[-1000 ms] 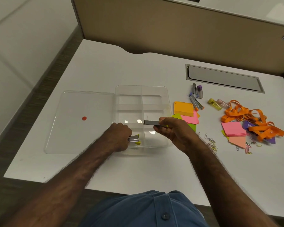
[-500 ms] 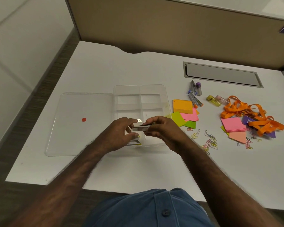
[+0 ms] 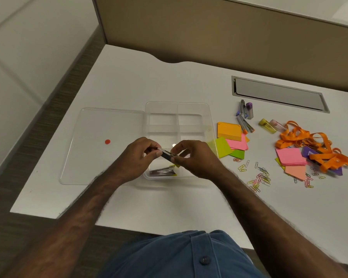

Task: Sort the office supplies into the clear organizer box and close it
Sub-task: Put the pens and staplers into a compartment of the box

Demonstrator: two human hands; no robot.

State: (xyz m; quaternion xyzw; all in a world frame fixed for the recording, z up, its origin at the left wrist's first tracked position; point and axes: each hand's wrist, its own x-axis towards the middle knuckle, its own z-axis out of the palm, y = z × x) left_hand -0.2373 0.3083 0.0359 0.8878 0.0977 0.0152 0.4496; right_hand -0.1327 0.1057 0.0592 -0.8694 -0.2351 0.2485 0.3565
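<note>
Now both hands pinch one staple strip [image 3: 167, 154] mid-frame: left hand [image 3: 138, 157], right hand [image 3: 191, 157]. It was right-only; binning in the organizer box [image 3: 208, 121] looks imminent.

The white desk [image 3: 169, 87] carries the clear organizer box [image 3: 210, 125] with its open lid [image 3: 100, 157], stacks of sticky notes [image 3: 229, 131], scattered paper clips [image 3: 259, 177], orange lanyards [image 3: 317, 149] and some staple strips [image 3: 243, 121].

bare desk [image 3: 159, 83] behind, supplies [image 3: 301, 155] crowding right
</note>
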